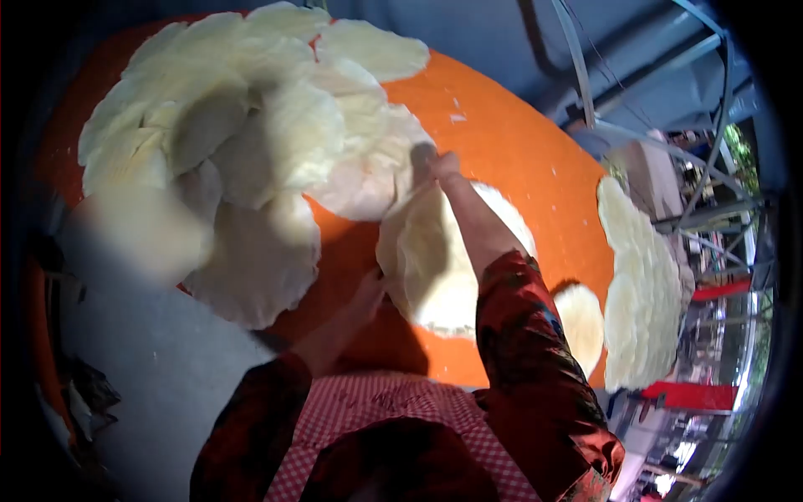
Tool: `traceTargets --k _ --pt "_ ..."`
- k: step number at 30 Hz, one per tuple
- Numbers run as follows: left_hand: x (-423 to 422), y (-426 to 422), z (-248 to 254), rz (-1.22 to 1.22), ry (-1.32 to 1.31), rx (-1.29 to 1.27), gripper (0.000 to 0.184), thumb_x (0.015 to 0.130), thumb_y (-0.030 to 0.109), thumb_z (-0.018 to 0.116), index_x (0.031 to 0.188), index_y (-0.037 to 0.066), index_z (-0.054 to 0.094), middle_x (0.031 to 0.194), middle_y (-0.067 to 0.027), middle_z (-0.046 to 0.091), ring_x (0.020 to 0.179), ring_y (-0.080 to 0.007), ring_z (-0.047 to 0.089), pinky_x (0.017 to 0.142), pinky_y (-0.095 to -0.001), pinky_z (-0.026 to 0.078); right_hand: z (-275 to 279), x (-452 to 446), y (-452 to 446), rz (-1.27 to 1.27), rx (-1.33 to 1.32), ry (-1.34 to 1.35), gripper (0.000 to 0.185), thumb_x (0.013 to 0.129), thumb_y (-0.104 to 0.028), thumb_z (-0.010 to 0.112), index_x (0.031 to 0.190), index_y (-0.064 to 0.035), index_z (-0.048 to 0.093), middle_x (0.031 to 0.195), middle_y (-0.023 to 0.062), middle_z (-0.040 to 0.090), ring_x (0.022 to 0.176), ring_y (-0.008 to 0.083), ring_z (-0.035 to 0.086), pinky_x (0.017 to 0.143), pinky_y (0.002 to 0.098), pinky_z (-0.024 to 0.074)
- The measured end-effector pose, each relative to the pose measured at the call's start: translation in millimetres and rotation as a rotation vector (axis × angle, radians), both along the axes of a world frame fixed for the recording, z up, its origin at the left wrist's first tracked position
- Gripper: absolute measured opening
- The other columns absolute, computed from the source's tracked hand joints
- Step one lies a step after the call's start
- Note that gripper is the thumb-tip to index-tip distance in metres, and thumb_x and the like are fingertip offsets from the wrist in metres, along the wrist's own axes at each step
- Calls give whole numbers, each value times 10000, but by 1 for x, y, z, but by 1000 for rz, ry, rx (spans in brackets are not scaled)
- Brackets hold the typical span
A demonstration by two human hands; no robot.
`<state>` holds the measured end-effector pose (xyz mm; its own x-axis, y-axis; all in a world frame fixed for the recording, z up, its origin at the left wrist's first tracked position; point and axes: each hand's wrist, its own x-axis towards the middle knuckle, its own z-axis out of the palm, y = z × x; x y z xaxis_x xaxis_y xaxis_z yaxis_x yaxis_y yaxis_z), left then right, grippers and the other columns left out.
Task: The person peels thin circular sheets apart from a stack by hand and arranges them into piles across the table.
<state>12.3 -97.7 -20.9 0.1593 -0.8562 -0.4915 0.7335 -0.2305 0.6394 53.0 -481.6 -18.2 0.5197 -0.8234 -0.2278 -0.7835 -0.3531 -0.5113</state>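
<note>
An orange tabletop [502, 109] fills the middle of the space, with overlapping pale rounds [242, 63] spread over its left side and another overlapping batch [640, 284] along the right edge. The stack of thin rounds [422, 251] lies between the two hands, close in front of the checked apron [376, 402] — the right hand [447, 167] is at its far edge, the left hand [368, 293] beside its left edge in shadow. Whether either hand's fingers pinch or merely touch the rounds, I cannot tell.
</note>
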Motion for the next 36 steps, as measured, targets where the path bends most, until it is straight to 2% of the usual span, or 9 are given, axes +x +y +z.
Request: traceTargets --k 4,6,9,15,20,24,28,32,36 --pt "6 1 32 9 0 92 489 904 239 583 1316 34 418 1220 -126 545 1071 -269 579 830 -436 541 -22 65 -5 282 223 -52 339 838 -238 591 1078 0 610 1061 165 646 885 240 651 723 357 536" --pt "6 2 24 17 6 69 477 908 239 576 1309 34 420 1219 -127 545 1076 -269 575 839 -439 537 37 59 22 105 807 -844 311 896 -193 508 1138 -29 613 1066 104 652 974 235 629 835 362 519" --pt "5 -2 10 7 10 56 470 908 237 575 1305 38 422 1218 -129 545 1082 -275 571 852 -445 531 184 70 52 -59 641 -599 285 884 -121 544 1143 -9 587 1090 113 642 982 251 629 839 401 532" --pt "3 1 9 4 45 11 436 914 223 563 1291 48 431 1219 -134 543 1081 -289 567 865 -448 524 289 -83 94 -415 665 -935 330 900 -101 551 1195 45 531 1113 152 635 986 261 645 886 429 523" --pt "6 4 24 -2 51 0 378 921 210 562 1244 45 454 1156 -116 577 1014 -256 602 838 -414 534 180 -261 157 -757 673 -961 337 901 -107 547 1216 12 540 1098 143 644 958 269 654 836 448 545" --pt "-1 19 7 84 -180 -61 224 914 130 576 1109 37 513 988 -76 600 840 -158 621 732 -296 536 13 -409 188 -923 743 -438 243 855 -125 635 1051 -3 559 865 103 653 755 256 643 606 393 535" --pt "-4 60 33 222 -655 -80 127 901 51 576 1022 27 546 864 -40 581 741 -99 579 665 -242 515 60 -374 268 -496 -539 -48 389 781 -145 701 1082 23 521 936 184 593 869 348 590 747 403 494" --pt "-23 46 66 112 -615 -108 157 911 46 576 1063 15 555 859 -46 590 759 -109 591 635 -244 519 105 -315 303 -140 -422 -334 270 805 -112 679 1038 -25 576 1020 165 592 953 331 593 792 408 508" --pt "-15 -21 45 95 -1083 -104 320 871 40 598 1183 16 527 1096 -130 604 814 -187 631 656 -274 527 98 -270 303 -81 9 -574 145 843 -99 663 937 -12 593 960 152 635 776 272 642 724 353 551"
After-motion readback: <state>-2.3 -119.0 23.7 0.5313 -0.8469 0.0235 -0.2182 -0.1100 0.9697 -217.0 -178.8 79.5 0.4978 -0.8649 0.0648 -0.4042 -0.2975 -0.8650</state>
